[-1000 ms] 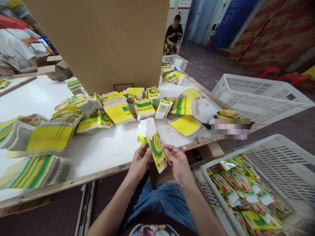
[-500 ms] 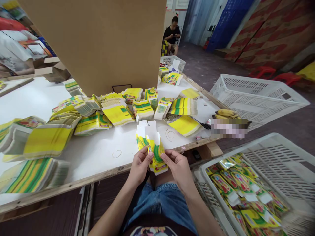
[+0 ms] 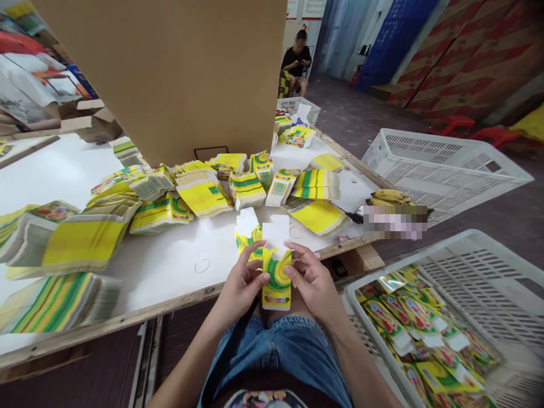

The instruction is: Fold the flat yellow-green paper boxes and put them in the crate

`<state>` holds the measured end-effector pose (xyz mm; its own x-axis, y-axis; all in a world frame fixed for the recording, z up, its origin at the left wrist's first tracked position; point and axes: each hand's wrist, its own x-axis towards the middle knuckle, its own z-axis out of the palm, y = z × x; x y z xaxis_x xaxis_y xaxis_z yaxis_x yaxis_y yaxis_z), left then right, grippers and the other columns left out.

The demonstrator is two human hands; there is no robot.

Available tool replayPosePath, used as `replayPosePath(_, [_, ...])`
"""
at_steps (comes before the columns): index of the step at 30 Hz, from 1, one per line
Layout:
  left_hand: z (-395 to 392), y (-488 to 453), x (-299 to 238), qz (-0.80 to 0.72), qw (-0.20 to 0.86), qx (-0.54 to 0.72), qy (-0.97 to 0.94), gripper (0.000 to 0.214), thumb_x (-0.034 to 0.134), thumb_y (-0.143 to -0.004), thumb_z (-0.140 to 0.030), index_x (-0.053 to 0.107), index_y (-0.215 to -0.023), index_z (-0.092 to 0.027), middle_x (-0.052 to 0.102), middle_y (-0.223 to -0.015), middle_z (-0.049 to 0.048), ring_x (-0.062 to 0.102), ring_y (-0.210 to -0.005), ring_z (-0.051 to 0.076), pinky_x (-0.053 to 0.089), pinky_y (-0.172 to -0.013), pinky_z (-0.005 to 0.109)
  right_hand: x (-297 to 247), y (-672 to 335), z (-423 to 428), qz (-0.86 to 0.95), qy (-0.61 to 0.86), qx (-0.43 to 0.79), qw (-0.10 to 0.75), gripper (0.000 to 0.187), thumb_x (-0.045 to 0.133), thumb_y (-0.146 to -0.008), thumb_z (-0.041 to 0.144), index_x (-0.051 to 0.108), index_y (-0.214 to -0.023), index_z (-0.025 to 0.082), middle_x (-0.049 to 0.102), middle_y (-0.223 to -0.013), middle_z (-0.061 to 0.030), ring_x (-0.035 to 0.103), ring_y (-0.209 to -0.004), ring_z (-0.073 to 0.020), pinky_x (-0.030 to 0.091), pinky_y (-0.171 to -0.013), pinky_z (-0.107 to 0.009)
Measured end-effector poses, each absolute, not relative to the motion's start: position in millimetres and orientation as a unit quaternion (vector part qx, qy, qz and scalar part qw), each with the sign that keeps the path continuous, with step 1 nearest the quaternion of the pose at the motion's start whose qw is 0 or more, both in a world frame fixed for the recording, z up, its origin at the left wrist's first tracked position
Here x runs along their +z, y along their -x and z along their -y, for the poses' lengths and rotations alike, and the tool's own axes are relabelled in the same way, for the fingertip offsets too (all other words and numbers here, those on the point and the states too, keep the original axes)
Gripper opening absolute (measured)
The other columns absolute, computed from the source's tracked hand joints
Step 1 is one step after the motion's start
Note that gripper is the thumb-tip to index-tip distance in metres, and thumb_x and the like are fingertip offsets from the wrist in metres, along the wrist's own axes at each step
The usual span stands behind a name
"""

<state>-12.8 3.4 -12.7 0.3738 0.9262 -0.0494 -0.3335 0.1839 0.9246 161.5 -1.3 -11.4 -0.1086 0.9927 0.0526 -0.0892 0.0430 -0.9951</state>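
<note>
Between my hands is a yellow and green cardboard box (image 3: 277,275) with white flaps standing open at its top. My left hand (image 3: 245,281) pinches its left edge with the thumb in front. On the opposite edge, my right hand (image 3: 309,277) grips it the same way. Just behind it, a few unfilled-looking cartons (image 3: 247,229) with white flaps lie at the table's front edge. Bundles of flat yellow cartons (image 3: 204,192) are spread across the white table (image 3: 170,269) beyond my hands.
At my right, a white plastic crate (image 3: 355,300) holds several yellow packs. Another white crate (image 3: 446,153) stands behind it. Bananas (image 3: 391,197) lie at the table's right edge. A tall cardboard sheet (image 3: 182,73) rises at the back. A person (image 3: 296,59) sits in the distance.
The box in my hands has turned to face me squarely and come clear of the cartons behind it. Its upper flaps now stand up, and my fingers have moved to its side edges.
</note>
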Motion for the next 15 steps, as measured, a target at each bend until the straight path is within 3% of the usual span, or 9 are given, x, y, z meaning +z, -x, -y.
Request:
replayPosePath(3, [-3,15,-13,-0.293,0.728,0.435,-0.442,0.047,0.07,-0.082,-0.023,0.046,-0.123,-0.024,0.07,-0.103,0.0078,0.07,-0.086,0.02,0.052,-0.075,0.028,-5,-170,-1,0.55,0.438,0.536,0.467,0.021,0.06,-0.09,0.034,0.064,-0.105,0.021,0.067,-0.089,-0.0024,0.059,-0.07,-0.0141,0.047,-0.062,-0.023])
replayPosePath(6, [-1,14,-16,-0.274,0.747,0.419,-0.436,0.038,0.071,-0.081,-0.021,0.048,-0.111,-0.023,0.071,-0.099,0.0064,0.069,-0.083,0.018,0.052,-0.075,0.028,-1,-174,-2,0.58,0.459,0.495,0.456,0.021,0.056,-0.092,0.037,0.066,-0.087,0.019,0.066,-0.079,-0.0023,0.059,-0.07,-0.0152,0.046,-0.064,-0.024])
replayPosePath(9, [2,13,-18,-0.273,0.753,0.423,-0.424,0.053,0.069,-0.083,-0.021,0.038,-0.125,-0.029,0.071,-0.098,0.0051,0.07,-0.081,0.018,0.052,-0.074,0.03,0,-175,-3,0.615,0.465,0.442,0.459,0.026,0.054,-0.093,0.036,0.066,-0.078,0.018,0.066,-0.076,-0.0032,0.059,-0.073,-0.0164,0.046,-0.07,-0.026])
replayPosePath(12, [1,12,-18,-0.276,0.756,0.422,-0.417,0.068,0.07,-0.083,-0.022,0.027,-0.136,-0.033,0.07,-0.103,0.0062,0.071,-0.081,0.02,0.053,-0.074,0.031,-4,-174,-4,0.587,0.478,0.434,0.489,0.019,0.06,-0.089,0.037,0.064,-0.081,0.02,0.066,-0.079,-0.0032,0.06,-0.075,-0.017,0.047,-0.07,-0.027])
replayPosePath(15, [-1,10,-21,-0.287,0.744,0.426,-0.427,0.052,0.07,-0.082,-0.026,0.041,-0.126,-0.028,0.069,-0.107,0.0077,0.07,-0.083,0.02,0.053,-0.075,0.03,-6,-176,-4,0.496,0.512,0.45,0.537,0.024,0.064,-0.085,0.043,0.058,-0.097,0.023,0.066,-0.086,-0.0028,0.059,-0.067,-0.0151,0.046,-0.058,-0.024])
